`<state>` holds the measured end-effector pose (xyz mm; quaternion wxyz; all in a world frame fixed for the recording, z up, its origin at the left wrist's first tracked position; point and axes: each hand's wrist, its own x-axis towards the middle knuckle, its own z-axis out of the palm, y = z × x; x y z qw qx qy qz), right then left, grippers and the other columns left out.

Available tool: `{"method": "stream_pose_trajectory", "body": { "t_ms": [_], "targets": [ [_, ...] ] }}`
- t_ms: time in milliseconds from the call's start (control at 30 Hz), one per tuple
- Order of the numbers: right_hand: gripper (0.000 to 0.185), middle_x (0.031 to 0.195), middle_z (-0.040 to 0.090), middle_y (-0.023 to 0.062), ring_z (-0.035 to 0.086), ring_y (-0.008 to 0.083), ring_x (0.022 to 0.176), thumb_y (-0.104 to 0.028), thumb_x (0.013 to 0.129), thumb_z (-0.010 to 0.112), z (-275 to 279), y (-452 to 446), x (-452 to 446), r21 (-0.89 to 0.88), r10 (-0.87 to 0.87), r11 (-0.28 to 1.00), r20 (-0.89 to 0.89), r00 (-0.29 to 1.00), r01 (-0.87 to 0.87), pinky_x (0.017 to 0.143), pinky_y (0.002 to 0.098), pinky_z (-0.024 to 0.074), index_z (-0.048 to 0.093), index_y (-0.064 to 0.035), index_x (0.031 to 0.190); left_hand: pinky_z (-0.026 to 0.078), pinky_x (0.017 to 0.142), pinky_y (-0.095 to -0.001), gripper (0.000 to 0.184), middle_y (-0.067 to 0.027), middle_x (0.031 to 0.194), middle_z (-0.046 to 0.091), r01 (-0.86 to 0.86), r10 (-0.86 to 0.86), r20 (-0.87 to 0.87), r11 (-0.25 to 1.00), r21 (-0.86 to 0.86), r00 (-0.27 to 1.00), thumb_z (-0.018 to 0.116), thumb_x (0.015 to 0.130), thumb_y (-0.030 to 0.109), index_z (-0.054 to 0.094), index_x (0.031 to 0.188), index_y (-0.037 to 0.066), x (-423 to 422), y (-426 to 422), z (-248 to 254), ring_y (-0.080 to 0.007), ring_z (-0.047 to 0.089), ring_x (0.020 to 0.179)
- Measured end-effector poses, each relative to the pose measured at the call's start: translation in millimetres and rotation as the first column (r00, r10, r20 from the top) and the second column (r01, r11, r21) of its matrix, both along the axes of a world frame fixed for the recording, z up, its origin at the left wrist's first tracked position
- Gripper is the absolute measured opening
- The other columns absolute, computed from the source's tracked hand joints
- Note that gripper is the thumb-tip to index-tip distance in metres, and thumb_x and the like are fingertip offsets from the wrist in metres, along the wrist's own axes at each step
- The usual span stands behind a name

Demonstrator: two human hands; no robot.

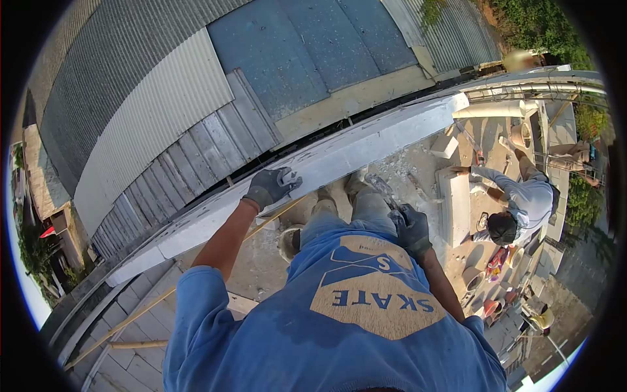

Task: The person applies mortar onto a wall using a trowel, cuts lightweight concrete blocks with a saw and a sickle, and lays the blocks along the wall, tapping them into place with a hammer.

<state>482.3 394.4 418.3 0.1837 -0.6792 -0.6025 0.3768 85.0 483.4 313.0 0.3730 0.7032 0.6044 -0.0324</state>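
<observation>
My left hand (268, 188), in a dark work glove, is over the top of a long white block wall (366, 147). Its fingers are curled around a small pale lump (292, 178), perhaps a chunk of mortar or block. Low by my right thigh, my right hand (413, 230), also gloved, grips a trowel (381, 188). The tool's long greyish blade points forward, toward the wall, and looks smeared with mortar. The handle is mostly hidden in the glove. A round bucket (289, 244) stands beside my left leg.
Beyond the wall lie corrugated roofs (157, 124) and blue sheets (294, 49). To the right, a co-worker (519, 202) bends near a pale block wall section (455, 206). A loose white block (444, 146) and rubble lie on the floor. Bamboo poles (140, 312) are at the left.
</observation>
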Motion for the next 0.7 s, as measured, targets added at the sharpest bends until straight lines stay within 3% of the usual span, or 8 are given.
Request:
{"method": "stream_pose_trajectory", "body": {
  "t_ms": [100,167,200,300,367,500,567,700],
  "targets": [
    [0.017,0.062,0.06,0.0164,0.057,0.0264,0.051,-0.016,0.092,0.061,-23,-7,8,-0.051,0.054,0.997,0.018,0.998,-0.053,0.051,0.0366,0.0428,0.063,-0.0005,0.084,0.054,0.081,-0.038,0.06,-0.015,0.104,0.071,0.112,-0.116,-0.11,0.993,-0.04,0.987,0.057,0.088,0.062,0.066,0.124,0.015,3,-2,-10,-0.0312,0.068,0.094],
    [0.021,0.057,0.058,0.009,0.05,0.019,0.046,-0.02,0.095,0.06,-36,-15,20,-0.364,-0.12,0.93,-0.182,0.976,0.046,0.047,0.0328,0.0394,0.064,-0.0026,0.084,0.054,0.08,-0.0384,0.061,-0.0143,0.102,0.072,0.12,-0.119,-0.098,0.993,0.0,0.988,0.058,0.088,0.062,0.064,0.126,0.015,1,-3,-22,-0.0303,0.069,0.093],
    [0.028,0.057,0.055,0.0037,0.049,0.014,0.043,-0.025,0.099,0.055,-28,-12,27,-0.652,-0.355,0.75,-0.256,0.899,0.11,0.043,0.0293,0.0386,0.065,-0.0032,0.084,0.054,0.078,-0.0386,0.058,-0.0147,0.1,0.072,0.146,-0.146,-0.065,0.989,-0.003,0.987,0.058,0.089,0.059,0.064,0.126,0.015,0,0,-24,-0.0301,0.07,0.089],
    [0.03,0.057,0.056,0.0044,0.048,0.0131,0.04,-0.025,0.1,0.051,-16,-10,42,-0.843,-0.66,0.53,-0.34,0.67,0.094,0.039,0.0273,0.0381,0.063,-0.0031,0.083,0.054,0.076,-0.0382,0.055,-0.015,0.097,0.072,0.154,-0.154,-0.015,0.988,-0.004,0.988,0.06,0.09,0.055,0.065,0.125,0.013,-2,-1,-30,-0.0305,0.07,0.086],
    [0.032,0.063,0.058,0.0087,0.051,0.0155,0.044,-0.026,0.1,0.048,-48,-19,38,-0.838,-0.731,0.518,-0.33,0.598,0.171,0.039,0.0297,0.0404,0.062,-0.0003,0.087,0.054,0.073,-0.0361,0.048,-0.0159,0.09,0.072,0.139,-0.141,0.105,0.99,0.026,0.984,0.065,0.09,0.045,0.065,0.123,0.011,-4,-3,-41,-0.0278,0.071,0.08],
    [0.029,0.067,0.056,0.0101,0.05,0.0202,0.046,-0.025,0.102,0.041,-116,-21,0,-0.907,-0.909,0.401,-0.411,-0.066,0.126,0.039,0.0352,0.0403,0.057,-0.0034,0.091,0.051,0.066,-0.0338,0.034,-0.0162,0.084,0.072,0.075,-0.066,0.148,0.995,-0.061,0.987,0.068,0.088,0.021,0.067,0.119,0.007,-9,-9,-43,-0.0164,0.066,0.071],
    [0.025,0.067,0.053,0.0085,0.05,0.0192,0.046,-0.024,0.103,0.04,-81,-1,-31,-0.922,-0.908,0.374,-0.386,-0.162,0.105,0.04,0.0346,0.0406,0.054,-0.0063,0.093,0.049,0.063,-0.0344,0.033,-0.0159,0.083,0.071,-0.036,0.063,0.204,0.991,-0.133,0.977,0.067,0.089,0.019,0.067,0.119,0.005,-4,-7,-33,-0.0135,0.064,0.069],
    [0.02,0.07,0.054,0.0065,0.05,0.0155,0.047,-0.024,0.104,0.039,-103,-13,-79,-0.88,-0.885,0.466,-0.462,-0.055,-0.091,0.04,0.033,0.041,0.053,-0.0095,0.099,0.05,0.065,-0.0334,0.033,-0.0153,0.082,0.071,0.061,-0.061,0.146,0.998,0.004,0.987,0.065,0.092,0.019,0.066,0.122,0.005,-6,-6,-37,-0.0112,0.062,0.071]
  ]
}}
